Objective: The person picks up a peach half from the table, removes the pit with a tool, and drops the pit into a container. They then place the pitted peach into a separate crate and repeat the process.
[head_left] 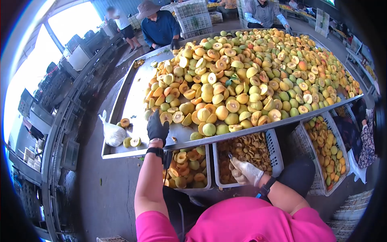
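Note:
My left hand, in a black glove, reaches over the metal table at the near edge of a large pile of halved yellow-green fruit. Its fingers are stretched out and the thumb stands apart, beside a cut half. My right hand, in a white glove, is closed round a small tool whose metal tip pokes out past the fingers. It hangs over a white crate of brown-yellow scooped-out bits. Left of that, a second crate holds fruit halves.
A white plastic bag and a few fruit halves lie at the table's left corner. Another fruit crate stands at my right. Across the table are a person in a hat and a person in checked clothing.

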A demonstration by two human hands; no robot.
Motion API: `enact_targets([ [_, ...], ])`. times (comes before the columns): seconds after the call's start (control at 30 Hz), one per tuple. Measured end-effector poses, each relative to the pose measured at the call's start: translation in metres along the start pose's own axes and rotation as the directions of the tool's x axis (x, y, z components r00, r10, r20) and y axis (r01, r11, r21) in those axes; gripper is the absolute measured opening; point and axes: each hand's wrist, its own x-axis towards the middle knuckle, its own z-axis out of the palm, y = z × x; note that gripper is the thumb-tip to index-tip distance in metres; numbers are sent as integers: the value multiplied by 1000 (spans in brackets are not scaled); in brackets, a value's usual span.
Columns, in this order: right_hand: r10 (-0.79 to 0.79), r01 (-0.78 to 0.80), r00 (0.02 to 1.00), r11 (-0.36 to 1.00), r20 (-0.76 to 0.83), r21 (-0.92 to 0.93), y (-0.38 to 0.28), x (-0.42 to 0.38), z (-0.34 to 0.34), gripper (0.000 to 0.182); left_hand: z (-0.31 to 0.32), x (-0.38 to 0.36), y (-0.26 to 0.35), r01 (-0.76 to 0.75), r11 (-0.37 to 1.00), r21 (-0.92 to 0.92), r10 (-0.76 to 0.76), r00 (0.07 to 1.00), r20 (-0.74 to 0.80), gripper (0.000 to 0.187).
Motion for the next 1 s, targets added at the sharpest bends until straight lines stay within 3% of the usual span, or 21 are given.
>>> enact_targets([
  [0.1,-12,10,1000,996,-26,-93,0,3,0,43,11,19,2,-61,981,185,40,993,114,72],
  [0.2,-18,17,1000,982,-5,-186,0,5,5,43,7,18,5,24,973,231,-84,965,250,67],
  [0.33,-29,29,1000,961,6,-276,3,9,11,42,0,-1,6,97,994,52,-107,962,250,55],
  [0.47,-69,66,998,926,7,-372,2,5,22,40,2,-23,1,249,927,-279,-137,920,367,51],
  [0.5,-88,84,996,917,7,-390,-2,0,28,40,-12,-29,21,483,680,-552,-203,847,491,43],
  [0.57,-145,144,989,906,28,-398,-5,-3,34,36,-30,-43,52,530,361,-768,-202,848,490,38],
  [0.63,-237,225,971,871,28,-436,-14,-11,51,33,-28,-60,71,479,14,-878,-174,866,470,32],
  [0.73,-353,350,933,846,68,-403,-19,-11,65,27,-34,-94,115,388,-237,-891,-165,887,431,24],
  [0.77,-354,349,933,858,60,-376,-22,-12,69,26,-31,-103,121,437,-297,-849,-158,854,495,30],
  [0.83,-398,386,917,854,39,-348,-20,-7,72,22,-36,-124,144,402,-319,-858,-119,882,457,44],
  [0.93,-531,472,845,694,56,-543,-19,-7,71,29,-23,-148,158,337,-256,-906,-79,927,367,56],
  [1.0,-607,497,792,577,66,-648,-17,-9,70,34,-18,-158,170,232,228,-946,-64,973,223,56],
])
